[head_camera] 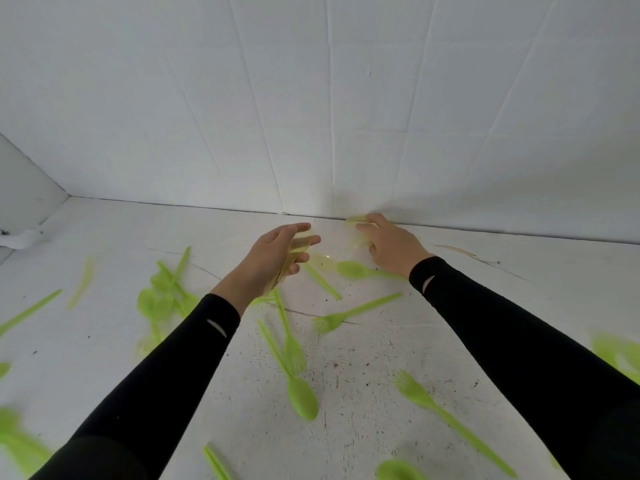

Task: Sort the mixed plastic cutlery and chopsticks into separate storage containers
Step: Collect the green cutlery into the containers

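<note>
Green plastic spoons, forks and other pieces lie scattered over the white table. My left hand is raised above the table's middle and grips a bunch of pale yellow translucent cutlery. My right hand reaches to the foot of the back wall, its fingers curled round a pale yellow piece, blurred by motion. Another pale yellow piece lies on the table between the hands, beside a green spoon. No chopsticks or storage containers are in view.
A white panelled wall closes the table's far side, with another panel at the left corner. A heap of green spoons and forks sits to the left. More green pieces lie at the lower left, lower right and front edge.
</note>
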The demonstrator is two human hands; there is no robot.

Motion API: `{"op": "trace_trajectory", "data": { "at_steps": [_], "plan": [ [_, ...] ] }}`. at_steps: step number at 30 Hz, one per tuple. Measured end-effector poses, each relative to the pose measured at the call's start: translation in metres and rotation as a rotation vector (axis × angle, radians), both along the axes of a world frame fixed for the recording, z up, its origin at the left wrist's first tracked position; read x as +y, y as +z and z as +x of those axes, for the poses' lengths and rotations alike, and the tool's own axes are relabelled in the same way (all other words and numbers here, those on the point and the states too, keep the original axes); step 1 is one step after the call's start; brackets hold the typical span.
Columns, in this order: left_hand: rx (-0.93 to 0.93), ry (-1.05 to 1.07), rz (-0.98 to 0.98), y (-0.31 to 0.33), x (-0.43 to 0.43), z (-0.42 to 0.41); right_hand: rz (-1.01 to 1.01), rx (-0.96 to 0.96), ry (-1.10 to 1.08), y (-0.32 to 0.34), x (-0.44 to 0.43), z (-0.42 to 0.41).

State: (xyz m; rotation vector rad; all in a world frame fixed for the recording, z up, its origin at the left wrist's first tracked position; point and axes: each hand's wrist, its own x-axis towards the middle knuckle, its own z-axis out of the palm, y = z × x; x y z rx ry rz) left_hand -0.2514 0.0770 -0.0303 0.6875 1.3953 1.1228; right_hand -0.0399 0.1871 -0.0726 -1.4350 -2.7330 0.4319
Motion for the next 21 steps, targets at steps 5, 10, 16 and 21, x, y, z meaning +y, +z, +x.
{"op": "trace_trajectory", "data": {
  "at_steps": [5, 10, 16, 21],
  "plan": [
    [0.538, -0.082, 0.075, -0.007, 0.019, -0.003, 0.098, -0.042, -0.029, -0.008, 0.003, -0.002],
    [1.336, -0.496, 0.132, -0.015, 0.038, 0.010, 0.166, -0.027, -0.017, -0.007, 0.008, 0.004],
    [1.450, -0.621, 0.087, -0.024, 0.043, 0.022, 0.136, 0.093, -0.051, -0.010, -0.005, 0.015],
    [1.428, -0.418, 0.161, -0.010, 0.022, 0.033, -0.140, 0.556, -0.320, 0.011, -0.048, 0.036]
  ]
}}
